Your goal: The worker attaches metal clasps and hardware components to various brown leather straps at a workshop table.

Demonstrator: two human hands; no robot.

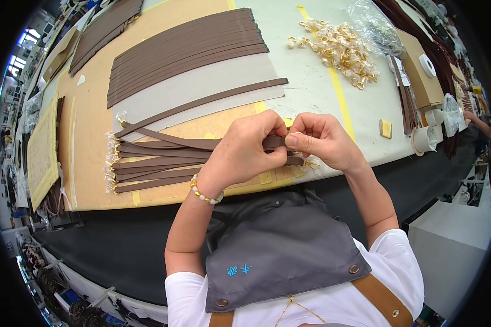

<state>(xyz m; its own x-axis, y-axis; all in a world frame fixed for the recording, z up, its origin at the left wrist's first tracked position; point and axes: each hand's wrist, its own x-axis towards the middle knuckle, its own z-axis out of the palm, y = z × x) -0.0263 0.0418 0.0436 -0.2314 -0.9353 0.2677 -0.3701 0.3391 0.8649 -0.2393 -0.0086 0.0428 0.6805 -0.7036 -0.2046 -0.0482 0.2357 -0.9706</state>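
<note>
A flat brown strap (174, 140) runs from the left of the table into my hands, and a gold clasp in clear wrap is on its far-left end. My left hand (245, 144) is closed round the strap close to its right end. The thumb and fingers of my right hand (323, 140) pinch that end; whether a small fitting is also between them is hidden. Under my hands lie several brown straps (147, 177) with plastic-wrapped gold clasps (112, 163) along their left ends. One loose strap (213, 101) rests beyond them on a grey board (213, 84).
A row of brown straps (185, 54) covers the board's far part. Wrapped gold clasps (343, 48) form a heap at the far right, near a clear plastic bag (373, 24). A small yellow block (385, 128), a tape roll (421, 140) and a cardboard box (420, 71) stand at the right.
</note>
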